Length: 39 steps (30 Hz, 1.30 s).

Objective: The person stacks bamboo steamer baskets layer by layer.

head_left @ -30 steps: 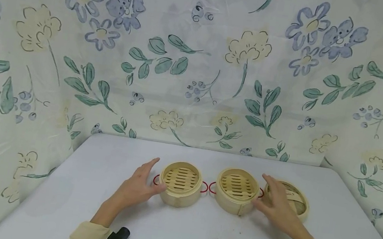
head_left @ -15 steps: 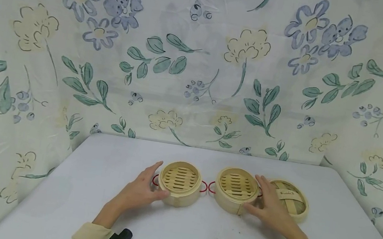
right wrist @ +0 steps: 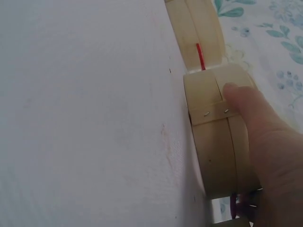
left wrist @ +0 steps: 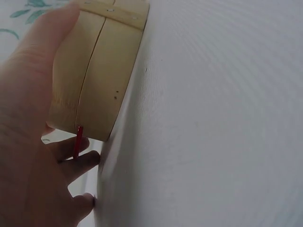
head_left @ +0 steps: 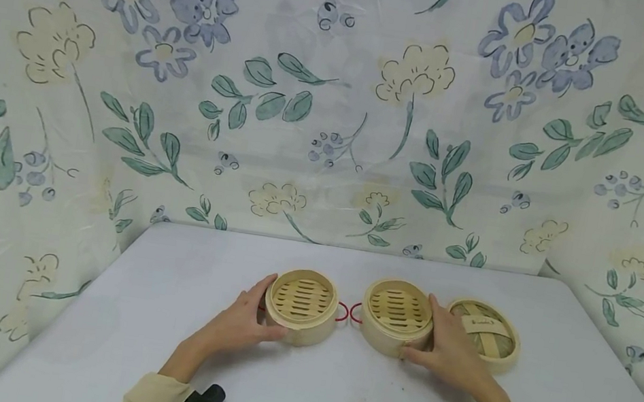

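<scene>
legible text: none | steamer lid [head_left: 498, 348], pale band [head_left: 481, 325]: 1 script-like mark, too small to read

the near table [head_left: 295, 389] lies free, but red handles [head_left: 347, 312] crowd between the steamers [head_left: 302, 305].

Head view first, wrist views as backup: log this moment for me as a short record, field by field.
Left hand: holds the left steamer basket, thumb at its front
Right hand: holds the right steamer basket, thumb at its front
Basket state: both upright, uncovered, slotted floors showing
Spacing: basket bodies apart, a red handle on the left one's facing side
Lid: woven, right of both baskets, partly behind the right hand
Surface: white table
Backdrop: floral cloth
</scene>
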Each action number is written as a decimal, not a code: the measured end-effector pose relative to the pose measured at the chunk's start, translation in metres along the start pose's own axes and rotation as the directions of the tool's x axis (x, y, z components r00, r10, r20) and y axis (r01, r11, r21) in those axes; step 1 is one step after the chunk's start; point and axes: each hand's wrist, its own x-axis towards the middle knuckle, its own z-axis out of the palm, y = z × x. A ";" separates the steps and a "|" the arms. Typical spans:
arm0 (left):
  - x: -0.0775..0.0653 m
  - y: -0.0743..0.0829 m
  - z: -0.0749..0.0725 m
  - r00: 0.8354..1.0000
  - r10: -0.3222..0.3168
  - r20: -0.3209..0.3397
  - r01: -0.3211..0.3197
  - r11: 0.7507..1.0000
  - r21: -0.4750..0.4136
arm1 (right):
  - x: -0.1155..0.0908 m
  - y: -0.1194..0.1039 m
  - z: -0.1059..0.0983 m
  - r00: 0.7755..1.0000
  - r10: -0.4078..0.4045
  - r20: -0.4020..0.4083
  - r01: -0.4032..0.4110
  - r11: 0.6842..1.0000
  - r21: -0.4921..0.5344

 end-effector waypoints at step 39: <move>0.002 0.000 0.001 0.998 -0.050 -0.033 0.048 0.997 -0.054 | 0.003 -0.007 0.010 0.989 0.094 -0.113 -0.100 0.994 -0.048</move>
